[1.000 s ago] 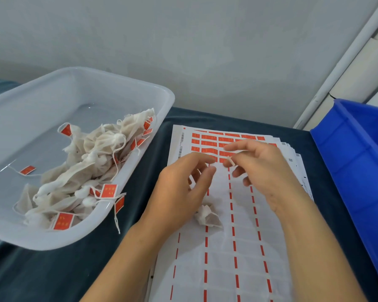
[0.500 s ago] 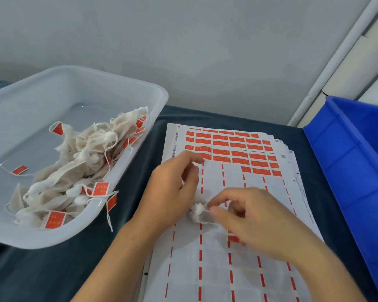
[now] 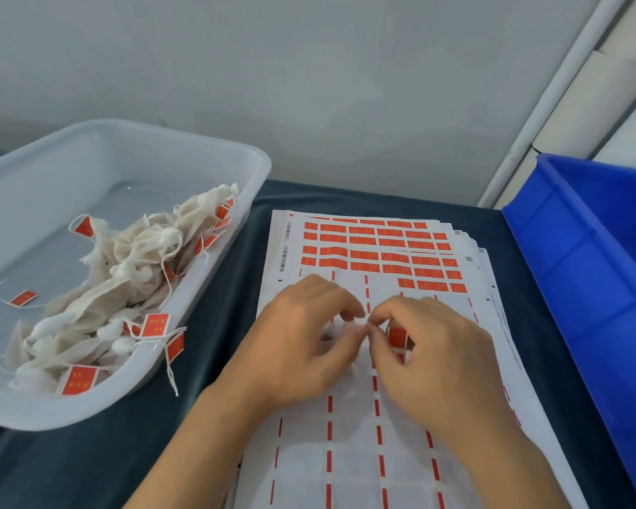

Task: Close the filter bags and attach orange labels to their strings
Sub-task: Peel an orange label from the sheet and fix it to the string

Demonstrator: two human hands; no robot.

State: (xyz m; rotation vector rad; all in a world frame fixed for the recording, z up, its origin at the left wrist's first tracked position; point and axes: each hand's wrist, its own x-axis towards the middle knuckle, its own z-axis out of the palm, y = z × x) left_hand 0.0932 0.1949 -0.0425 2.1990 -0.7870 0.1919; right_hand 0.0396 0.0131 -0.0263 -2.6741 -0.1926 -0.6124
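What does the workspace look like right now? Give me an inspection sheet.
Surface: dark cloth-covered table.
Job's things: stack of label sheets, orange labels left only in the far rows; finished filter bags with labels piled in the clear tub.
Clutter: one bag string hangs over the tub's rim.
Grippers: left hand and right hand meet at the fingers over the sheets; the right holds a peeled label; the bag under them is mostly hidden.
Cables: nothing seen.
Surroundings: blue bin at right, plain wall behind.
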